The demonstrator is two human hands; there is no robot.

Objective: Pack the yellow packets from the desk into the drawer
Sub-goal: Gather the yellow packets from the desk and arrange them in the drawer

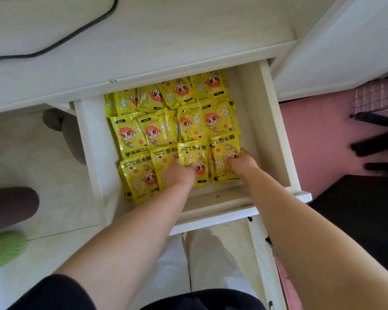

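Note:
The white drawer [276,130] is pulled out and holds several yellow packets [157,130] with an orange cartoon figure, laid in overlapping rows. Both my hands reach into its front row. My left hand [180,174] has its fingers curled over a yellow packet [198,153] in the middle of that row. My right hand [241,162] grips the front right packet [224,145], fingers bent on its face. The hands hide the lower parts of both packets. No packets show on the visible strip of white desk top [166,36].
A dark cable [72,34] runs across the desk top at upper left. A strip of bare drawer floor [246,97] lies along the right wall. Pink floor and dark furniture legs [376,144] are to the right, and a green slipper [2,249] is at lower left.

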